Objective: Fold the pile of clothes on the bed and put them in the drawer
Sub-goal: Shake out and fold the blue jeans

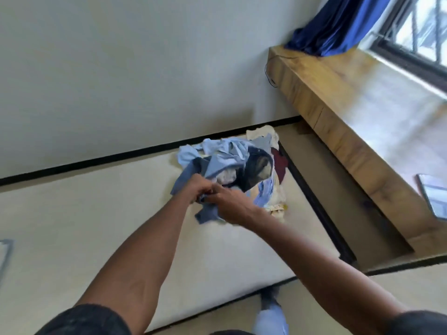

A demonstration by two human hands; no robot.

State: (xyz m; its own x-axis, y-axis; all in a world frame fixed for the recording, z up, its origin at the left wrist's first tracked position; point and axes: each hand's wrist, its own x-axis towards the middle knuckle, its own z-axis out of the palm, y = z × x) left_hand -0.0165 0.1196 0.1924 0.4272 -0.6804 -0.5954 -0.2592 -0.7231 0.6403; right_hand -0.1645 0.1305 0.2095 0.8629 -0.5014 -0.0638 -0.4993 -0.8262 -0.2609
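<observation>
Pile of clothes sits at the bed's far corner, hard against the black-trimmed edges, with bare mattress open toward the camera. Both hands meet at its near side: left hand and right hand curl their fingers into a grey-blue garment trailing toward the camera. Fingertips blurred; the garment's shape is hard to make out.

Single head-worn view, tilted, looking forward and down (wide-angle) over the bed, arm's reach away.
</observation>
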